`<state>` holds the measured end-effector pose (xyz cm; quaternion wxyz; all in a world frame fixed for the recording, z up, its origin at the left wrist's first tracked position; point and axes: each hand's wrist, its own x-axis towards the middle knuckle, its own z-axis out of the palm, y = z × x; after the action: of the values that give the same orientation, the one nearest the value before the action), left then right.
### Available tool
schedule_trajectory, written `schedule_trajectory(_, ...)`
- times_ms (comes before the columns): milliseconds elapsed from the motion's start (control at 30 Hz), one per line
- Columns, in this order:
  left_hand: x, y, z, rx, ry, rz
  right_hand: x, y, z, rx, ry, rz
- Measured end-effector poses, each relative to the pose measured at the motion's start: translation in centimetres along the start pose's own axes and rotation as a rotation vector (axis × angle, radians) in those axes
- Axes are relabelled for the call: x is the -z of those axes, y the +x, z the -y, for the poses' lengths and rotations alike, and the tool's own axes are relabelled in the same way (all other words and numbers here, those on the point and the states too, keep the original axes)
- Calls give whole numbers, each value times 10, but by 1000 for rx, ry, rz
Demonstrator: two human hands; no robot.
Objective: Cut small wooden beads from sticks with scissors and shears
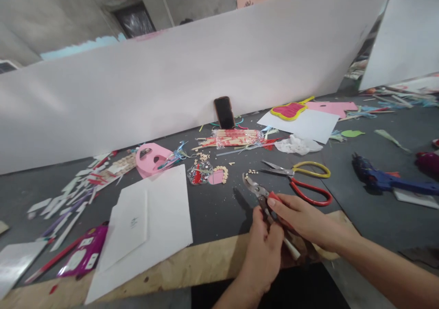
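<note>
My right hand [302,220] is wrapped round the red handle of a pair of metal pruning shears [255,189], jaws pointing up and left over the dark table [219,208]. My left hand [262,249] is closed just below the jaws, pinching a thin pale stick [292,250] that runs down to the right under my right hand. Scissors with one yellow and one red handle [303,181] lie on the table just beyond my right hand.
White paper sheets [151,222] lie front left by a magenta packet [84,254]. A pink foam shape [152,159], beads [214,174], a stick bundle [233,138], a phone [224,112] against the white board, a blue glue gun [387,181] at right.
</note>
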<state>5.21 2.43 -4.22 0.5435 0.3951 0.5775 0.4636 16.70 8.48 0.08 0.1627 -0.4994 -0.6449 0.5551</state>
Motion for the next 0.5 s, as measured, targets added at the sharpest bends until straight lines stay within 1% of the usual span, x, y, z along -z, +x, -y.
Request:
schedule_trajectory(67, 7, 3, -4, -76, 64, -55, 0, -4, 3, 65, 25, -3)
schedule_trajectory(133, 14, 6, -9, -81, 91, -90, -1, -8, 3, 141, -12, -24)
schedule_trajectory(200, 19, 8, -13, -76, 113, -102, -4, -13, -1, 188, -113, -72)
schedule_trajectory(267, 21, 9, -15, -78, 115, -87, -10, -17, -6, 200, -205, -113)
schedule_trajectory(333, 21, 9, -17, -86, 100, -50, -15, -20, -11, 193, -243, -110)
schedule_trajectory(400, 21, 9, -18, -82, 82, -18, -17, -20, -14, 190, -249, -95)
schedule_trajectory(500, 22, 9, -20, -43, 71, -10, -15, -19, -14, 211, -204, -77)
